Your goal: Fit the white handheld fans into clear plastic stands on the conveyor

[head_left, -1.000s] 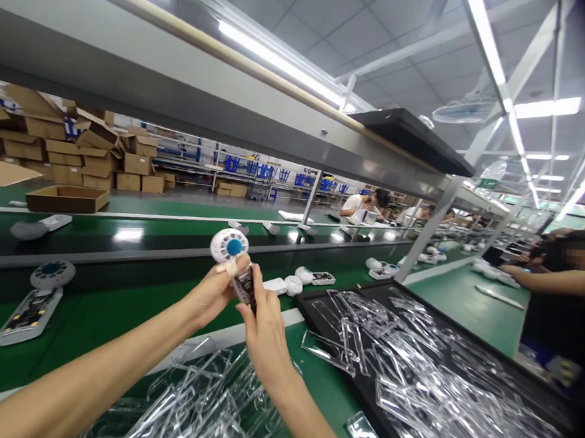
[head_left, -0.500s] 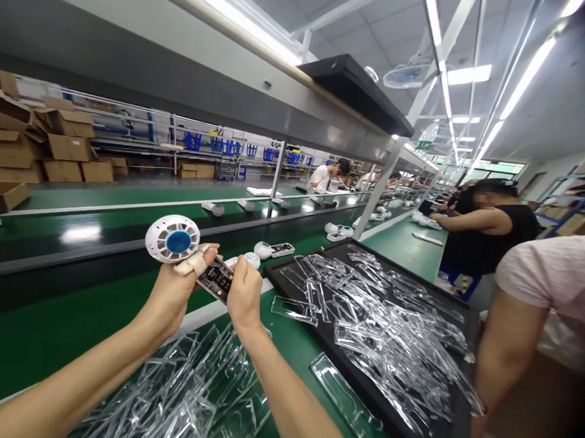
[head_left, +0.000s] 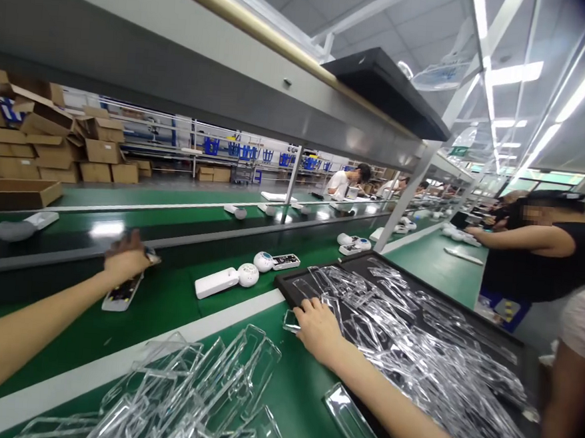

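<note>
One head-worn camera looks forward and down from close above the green bench (head_left: 304,383).

Here's the white handheld device (head_left: 115,306), slanting low on or just over the green surface (head_left: 165,313), its handle open to show a dark circuit board (head_left: 123,292) with yellow spots, its far end mostly covered, and a clear plastic piece (head_left: 291,321), partly hidden, beside the black tray (head_left: 284,286).

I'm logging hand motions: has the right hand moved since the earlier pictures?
Yes: the right hand has moved rightward, from left of the black tray to its left edge.
</note>
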{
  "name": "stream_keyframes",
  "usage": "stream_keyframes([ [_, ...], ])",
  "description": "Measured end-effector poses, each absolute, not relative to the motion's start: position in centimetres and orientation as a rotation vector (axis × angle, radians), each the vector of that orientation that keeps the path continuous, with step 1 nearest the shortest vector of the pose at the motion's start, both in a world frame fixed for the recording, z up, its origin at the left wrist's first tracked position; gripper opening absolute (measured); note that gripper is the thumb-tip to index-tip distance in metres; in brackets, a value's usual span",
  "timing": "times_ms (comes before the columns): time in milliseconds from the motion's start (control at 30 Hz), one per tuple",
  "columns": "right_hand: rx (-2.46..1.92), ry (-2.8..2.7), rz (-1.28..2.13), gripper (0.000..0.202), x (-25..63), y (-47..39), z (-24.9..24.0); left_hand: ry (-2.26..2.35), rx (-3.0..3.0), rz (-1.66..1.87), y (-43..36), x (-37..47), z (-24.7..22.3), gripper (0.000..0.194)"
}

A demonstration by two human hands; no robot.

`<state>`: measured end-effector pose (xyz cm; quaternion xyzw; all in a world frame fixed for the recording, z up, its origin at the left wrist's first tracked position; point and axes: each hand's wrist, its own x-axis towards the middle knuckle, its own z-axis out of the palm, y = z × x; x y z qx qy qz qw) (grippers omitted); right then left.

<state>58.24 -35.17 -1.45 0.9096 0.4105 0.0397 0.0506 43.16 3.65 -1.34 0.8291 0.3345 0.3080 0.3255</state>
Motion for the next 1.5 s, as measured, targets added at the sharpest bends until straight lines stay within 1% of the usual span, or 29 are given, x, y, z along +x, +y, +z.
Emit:
stream_keyframes([
  [67,2.718,1.244,0.107,0.025,58.2,-35.0,-1.4,0.8,2.448,0.785,0.3,45.0,-1.2,0.075],
  [100,2.705,1.23,0.108,0.026,58.1,-34.8,-1.3,0.693,2.651,0.696,-1.8,46.3,-1.3,0.074],
  [133,2.699,1.211,0.111,0.027,58.0,-34.5,-1.1,0.478,2.799,0.554,-4.1,47.8,-1.5,0.07],
  [167,2.701,1.187,0.114,0.028,57.8,-34.1,-0.8,0.361,2.886,0.398,-6.2,49.4,-1.8,0.067],
  [200,2.709,1.159,0.117,0.028,57.7,-33.7,-0.6,0.353,2.926,0.251,-8.1,50.9,-2.2,0.067],
  [267,2.738,1.11,0.114,0.031,57.5,-32.6,-0.4,0.412,2.918,0.114,-10.6,53.5,-3.2,0.067],
  [400,2.781,1.075,0.045,0.034,57.3,-30.6,-1.1,0.547,2.849,0.096,-11.1,55.3,-4.5,0.063],
  [500,2.771,1.166,0.006,0.033,57.5,-30.9,-1.6,0.569,2.801,0.15,-9.7,54.1,-4.0,0.06],
  [533,2.759,1.225,0.007,0.036,57.6,-31.4,-1.6,0.583,2.791,0.172,-9.2,53.5,-3.5,0.059],
  [567,2.728,1.315,0.017,0.045,57.8,-32.1,-1.5,0.592,2.764,0.212,-8.7,52.8,-2.9,0.059],
  [633,2.571,1.585,0.035,0.073,58.1,-33.7,-1.4,0.572,2.572,0.362,-7.9,51.4,-1.3,0.064],
  [667,2.459,1.725,0.031,0.082,58.4,-34.5,-1.4,0.543,2.387,0.45,-7.6,50.6,-0.5,0.067],
  [700,2.348,1.845,0.018,0.086,58.6,-35.2,-1.6,0.5,2.157,0.516,-7.2,49.9,0.4,0.069],
  [733,2.259,1.934,0.002,0.086,58.9,-35.8,-1.8,0.452,1.906,0.554,-7.0,49.1,1.2,0.068],
  [800,2.194,2.019,-0.016,0.081,59.7,-36.6,-2.3,0.373,1.472,0.564,-6.6,47.4,2.7,0.059],
  [867,2.215,2.056,0.023,0.075,60.4,-37.1,-2.8,0.324,1.19,0.563,-6.5,45.7,3.8,0.049],
  [933,2.259,2.091,0.104,0.068,61.0,-37.5,-2.6,0.299,1.033,0.591,-6.5,44.2,4.4,0.045],
  [1000,2.385,2.109,0.195,0.061,61.0,-37.6,-1.8,0.278,0.97,0.603,-6.7,43.0,4.7,0.042],
  [1100,2.738,2.069,0.341,0.051,58.7,-36.6,0.5,0.257,0.936,0.616,-7.4,41.9,4.8,0.04],
  [1167,2.898,2.059,0.402,0.053,55.9,-34.7,1.8,0.251,0.915,0.642,-8.2,41.7,4.9,0.04],
  [1267,2.891,2.096,0.479,0.064,51.0,-30.7,2.9,0.222,0.889,0.668,-9.6,41.5,5.4,0.038],
  [1367,2.915,2.014,0.507,0.066,47.4,-27.1,3.3,0.18,0.888,0.657,-10.6,41.0,6.2,0.036],
  [1500,2.998,1.849,0.45,0.064,45.1,-24.9,3.5,0.141,0.906,0.668,-11.2,39.8,6.9,0.039],
])
